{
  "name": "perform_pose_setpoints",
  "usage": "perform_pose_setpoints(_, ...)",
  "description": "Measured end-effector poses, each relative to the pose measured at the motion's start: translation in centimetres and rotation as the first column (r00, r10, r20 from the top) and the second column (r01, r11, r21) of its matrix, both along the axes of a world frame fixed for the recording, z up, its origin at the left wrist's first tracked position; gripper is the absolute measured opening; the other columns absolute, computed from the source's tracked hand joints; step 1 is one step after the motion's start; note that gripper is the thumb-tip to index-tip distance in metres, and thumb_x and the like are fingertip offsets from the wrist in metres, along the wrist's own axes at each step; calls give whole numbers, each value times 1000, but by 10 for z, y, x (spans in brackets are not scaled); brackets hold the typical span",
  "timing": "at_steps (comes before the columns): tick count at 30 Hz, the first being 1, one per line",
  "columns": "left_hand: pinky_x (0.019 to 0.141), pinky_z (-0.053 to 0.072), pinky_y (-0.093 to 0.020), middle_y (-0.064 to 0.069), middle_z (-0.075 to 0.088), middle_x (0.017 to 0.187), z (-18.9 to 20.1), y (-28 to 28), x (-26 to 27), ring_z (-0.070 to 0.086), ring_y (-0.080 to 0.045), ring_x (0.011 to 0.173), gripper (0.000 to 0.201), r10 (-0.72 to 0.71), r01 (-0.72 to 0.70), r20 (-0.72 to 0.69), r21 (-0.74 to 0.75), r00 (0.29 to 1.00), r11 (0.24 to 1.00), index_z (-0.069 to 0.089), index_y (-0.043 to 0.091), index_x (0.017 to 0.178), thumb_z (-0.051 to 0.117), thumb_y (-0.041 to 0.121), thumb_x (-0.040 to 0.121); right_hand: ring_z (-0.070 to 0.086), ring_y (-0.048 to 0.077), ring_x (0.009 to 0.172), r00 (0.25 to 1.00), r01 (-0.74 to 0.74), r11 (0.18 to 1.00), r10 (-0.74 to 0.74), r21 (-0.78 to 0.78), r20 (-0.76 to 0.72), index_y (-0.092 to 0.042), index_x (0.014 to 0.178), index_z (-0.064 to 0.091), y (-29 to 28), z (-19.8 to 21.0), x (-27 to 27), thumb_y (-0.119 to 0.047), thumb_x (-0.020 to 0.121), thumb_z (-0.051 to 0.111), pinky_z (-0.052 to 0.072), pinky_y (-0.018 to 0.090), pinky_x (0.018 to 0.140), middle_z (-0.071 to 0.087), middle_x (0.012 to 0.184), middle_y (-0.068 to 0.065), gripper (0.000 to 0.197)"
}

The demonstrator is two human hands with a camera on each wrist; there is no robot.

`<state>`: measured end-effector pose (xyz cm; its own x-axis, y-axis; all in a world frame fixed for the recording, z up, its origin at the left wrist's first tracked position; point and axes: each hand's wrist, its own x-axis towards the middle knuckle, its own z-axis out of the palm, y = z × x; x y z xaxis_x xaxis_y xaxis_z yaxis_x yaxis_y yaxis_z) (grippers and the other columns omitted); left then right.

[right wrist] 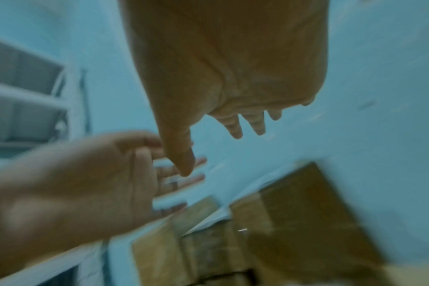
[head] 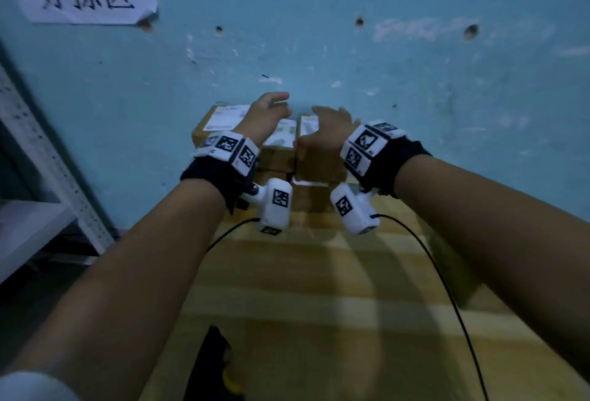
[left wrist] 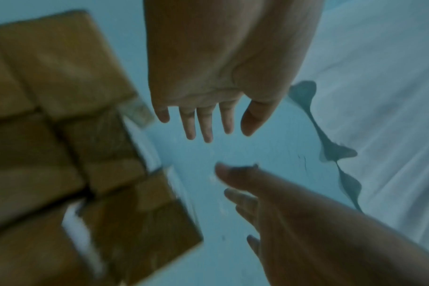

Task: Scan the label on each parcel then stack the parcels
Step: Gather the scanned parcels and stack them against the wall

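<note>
Cardboard parcels partly hidden behind left hand and right hand; both open, empty.

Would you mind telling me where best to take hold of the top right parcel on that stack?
Probably by its two side faces, coming from above: the top right parcel is a box with its white label facing up, and the right hand hovers open over it.
</note>
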<state>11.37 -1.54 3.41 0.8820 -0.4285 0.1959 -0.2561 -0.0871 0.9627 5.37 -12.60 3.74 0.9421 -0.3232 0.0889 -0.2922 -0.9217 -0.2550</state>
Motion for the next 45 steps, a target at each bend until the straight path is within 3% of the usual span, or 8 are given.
perform_pose_setpoints(9, 67, 44, -10, -11, 46, 127, -66, -125, -172, 55, -21, 94, 55, -291, 327, -321, 64, 901, 943, 27, 7, 145, 49, 11, 95, 26, 29, 142, 893, 449, 857, -427, 253, -140, -5, 149, 17, -124, -17, -192, -42, 88, 58, 25, 32, 110, 21, 156, 13, 82)
perform_pose_setpoints(13, 106, 30, -33, -8, 33, 149, -103, -157, -218, 36, -27, 134, 70, -335, 419, -419, 125, 844, 899, 14, 13, 148, 55, 18, 92, 28, 28, 141, 826, 564, 766, -524, 308, -209, 2, 147, 19, -149, -48, -260, -34, 92, 55, 27, 27, 106, 22, 155, 16, 74)
perform_pose_setpoints(18, 108, 40, -45, -20, 49, 138, -133, -171, -236, 48, -35, 127, 57, -334, 448, -487, 136, 807, 884, 40, -2, 136, 59, 25, 89, 47, 28, 126, 826, 558, 668, -506, 492, -249, 2, 141, 33, -152, -95, -289, -38, 89, 58, 38, 32, 100, 43, 142, 17, 70)
perform_pose_setpoints(25, 103, 43, -52, -12, 52, 137, -123, -163, -247, 53, -34, 121, 70, -412, 468, -462, 9, 786, 883, 28, 18, 144, 65, 21, 85, 53, 29, 121, 866, 451, 697, -493, 558, -84, -9, 135, 41, -159, -123, -278, -67, 31, 78, 46, 41, 100, 52, 133, 14, 124)
perform_pose_setpoints(29, 109, 37, -47, -17, 39, 146, -88, -144, -233, 43, -33, 131, 84, -337, 368, -282, 62, 898, 928, 22, 12, 147, 68, 26, 79, 38, 34, 131, 902, 383, 778, -431, 498, -20, -15, 147, 21, -108, -69, -278, -29, 73, 78, 35, 33, 105, 30, 141, 20, 94)
perform_pose_setpoints(38, 109, 36, -46, -16, 35, 146, -8, -63, -169, 40, -32, 131, 74, -220, 212, 62, 109, 974, 971, 22, 22, 145, 60, 24, 81, 45, 34, 119, 916, 105, 900, -253, 422, 311, -18, 145, 25, -43, -5, -204, -11, 78, 72, 33, 27, 101, 30, 132, 20, 82)
perform_pose_setpoints(41, 109, 35, -34, -17, 37, 144, 10, -33, -136, 39, -29, 132, 56, -131, 120, 191, 71, 973, 990, 24, 7, 143, 45, -3, 92, 49, 37, 115, 903, 36, 928, -190, 371, 386, -20, 144, 30, -25, 11, -162, -9, 80, 69, 35, 35, 106, 32, 129, 19, 75)
perform_pose_setpoints(45, 85, 37, -10, -14, 36, 145, 20, -3, -80, 37, -24, 131, 51, -95, 72, 279, 91, 955, 993, 24, 7, 143, 39, -3, 96, 48, 36, 115, 899, -35, 941, -118, 338, 422, -22, 144, 31, -7, 21, -104, -9, 84, 65, 35, 34, 108, 33, 129, 19, 70)
